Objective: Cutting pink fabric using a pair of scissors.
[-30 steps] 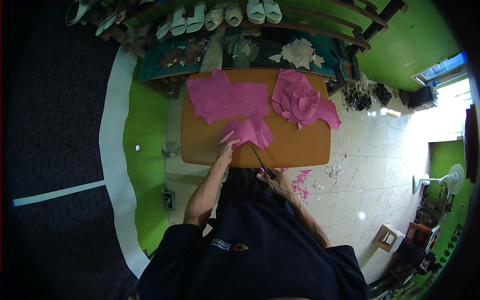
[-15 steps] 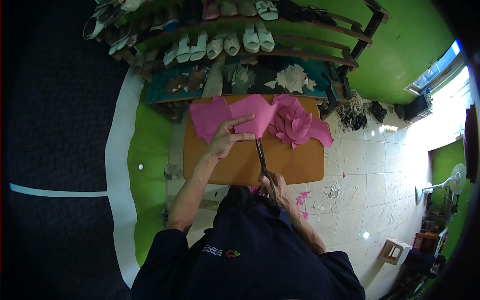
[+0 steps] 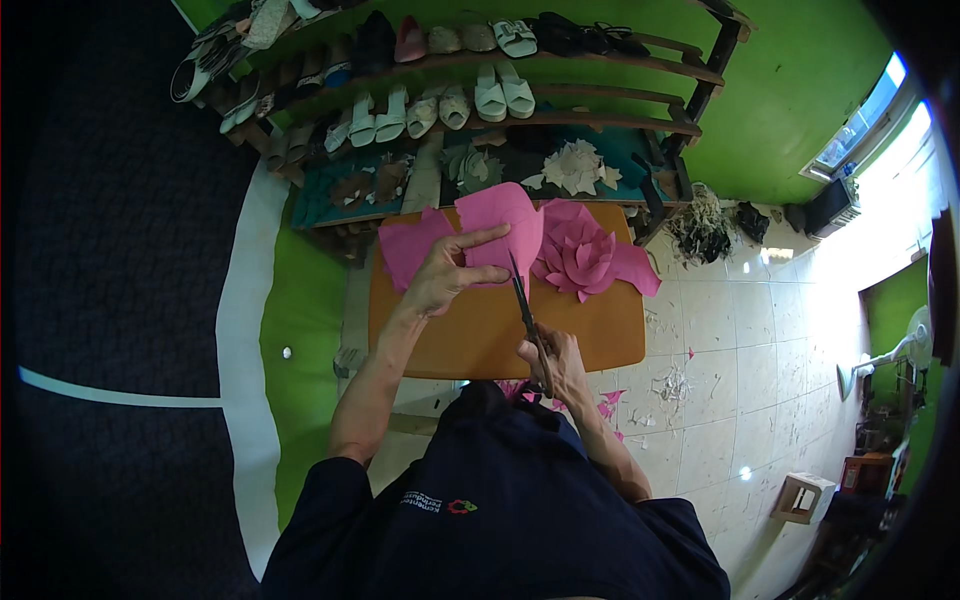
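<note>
Two hands work over an orange-brown tabletop [image 3: 425, 350]. The left hand [image 3: 438, 277] pinches a pink sheet [image 3: 508, 215], with the thumb and pointing finger spread out on it, maybe to keep it steady. The sheet is held up over the far part of the tabletop. Its right side sticks out past the fingers, which seems to give the blades room and keep the skin safe. The right hand [image 3: 560, 362] grasps dark scissors [image 3: 527, 310] by the handles, and the blades point away from the person, right at the sheet's edge. I cannot tell how wide they are open. Another pink piece [image 3: 410, 248] lies on the left, and a pink petal heap [image 3: 582, 262] sits on the right, perhaps to be out of the way. Pink scraps [image 3: 609, 402] lie on the floor [image 3: 755, 345].
</note>
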Available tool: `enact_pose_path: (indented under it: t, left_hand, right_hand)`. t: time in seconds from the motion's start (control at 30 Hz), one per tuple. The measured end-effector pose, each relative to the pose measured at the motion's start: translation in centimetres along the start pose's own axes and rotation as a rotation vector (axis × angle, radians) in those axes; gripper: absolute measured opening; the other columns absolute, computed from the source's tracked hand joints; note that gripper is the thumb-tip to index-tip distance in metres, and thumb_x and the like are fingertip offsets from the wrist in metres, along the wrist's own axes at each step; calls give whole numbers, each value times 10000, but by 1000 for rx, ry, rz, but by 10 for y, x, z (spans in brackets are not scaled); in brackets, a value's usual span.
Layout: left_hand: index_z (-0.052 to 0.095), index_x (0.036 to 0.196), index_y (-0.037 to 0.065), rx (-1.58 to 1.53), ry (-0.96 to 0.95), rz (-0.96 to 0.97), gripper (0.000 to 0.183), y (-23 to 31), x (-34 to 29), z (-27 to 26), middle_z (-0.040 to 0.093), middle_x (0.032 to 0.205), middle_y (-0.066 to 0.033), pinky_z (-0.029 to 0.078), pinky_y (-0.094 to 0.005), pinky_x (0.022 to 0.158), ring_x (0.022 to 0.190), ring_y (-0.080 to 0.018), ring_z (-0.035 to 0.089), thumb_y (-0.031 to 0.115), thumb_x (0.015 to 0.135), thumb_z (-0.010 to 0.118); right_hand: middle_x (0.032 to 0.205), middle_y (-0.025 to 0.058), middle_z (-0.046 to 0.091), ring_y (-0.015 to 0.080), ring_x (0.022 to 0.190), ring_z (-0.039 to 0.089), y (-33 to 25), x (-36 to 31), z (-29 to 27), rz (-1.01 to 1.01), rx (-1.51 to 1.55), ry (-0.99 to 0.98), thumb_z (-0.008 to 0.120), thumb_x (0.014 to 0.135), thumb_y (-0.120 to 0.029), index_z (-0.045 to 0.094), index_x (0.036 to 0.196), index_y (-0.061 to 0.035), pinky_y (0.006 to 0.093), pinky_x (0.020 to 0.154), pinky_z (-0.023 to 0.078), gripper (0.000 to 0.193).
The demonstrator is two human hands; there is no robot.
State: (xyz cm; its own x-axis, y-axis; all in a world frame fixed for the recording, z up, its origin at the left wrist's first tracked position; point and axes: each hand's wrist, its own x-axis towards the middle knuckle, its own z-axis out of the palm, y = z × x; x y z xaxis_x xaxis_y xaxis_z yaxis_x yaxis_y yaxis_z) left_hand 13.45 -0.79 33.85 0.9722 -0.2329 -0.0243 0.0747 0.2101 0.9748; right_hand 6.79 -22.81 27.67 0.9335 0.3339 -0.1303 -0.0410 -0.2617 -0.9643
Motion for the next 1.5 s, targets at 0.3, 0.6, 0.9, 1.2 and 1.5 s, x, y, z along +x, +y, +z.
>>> enact_pose_path:
  t: [0.3, 0.6, 0.9, 1.2, 1.5]
  left_hand:
    - [559, 1366, 20, -5, 13, -30, 615, -2, -2, 3, 704, 1118, -124, 568, -286, 904, 953, -159, 702, -103, 784, 716]
    - [579, 1348, 25, 19, 6, -51, 611, 2, 0, 5, 605, 1326, -104, 537, -304, 977, 1120, -161, 631, -110, 770, 724]
    - [561, 1362, 15, 33, 7, -20, 609, 0, 3, 1, 613, 1312, -112, 543, -308, 969, 1096, -169, 647, -110, 785, 709]
    - [552, 1369, 12, 37, 7, -20, 611, 4, 6, 1, 615, 1305, -123, 562, -305, 947, 1050, -165, 670, -117, 790, 696]
    - [575, 1350, 19, -6, 19, -3, 607, 4, 10, 4, 621, 1304, -127, 539, -297, 968, 1072, -154, 656, -89, 777, 742]
  right_hand:
    - [567, 33, 407, 123, 549, 374, -3, -4, -3, 17, -6, -3, 739, 797, -596, 571, 778, 39, 359, 504, 325, 657]
    - [565, 15, 406, 126, 546, 380, -3, -1, -5, 16, 27, -3, 752, 766, -626, 538, 737, 22, 353, 500, 325, 683]
    - [562, -6, 370, 109, 551, 361, 3, 5, -3, 36, 29, 30, 783, 732, -626, 507, 679, 0, 343, 495, 314, 687]
    - [560, -3, 379, 108, 556, 362, -4, 6, -4, 72, 23, 48, 799, 720, -620, 503, 662, -4, 337, 500, 319, 686]
    - [542, -9, 371, 96, 549, 351, -8, 9, -9, -12, 6, 82, 830, 731, -555, 495, 636, -15, 332, 483, 296, 642]
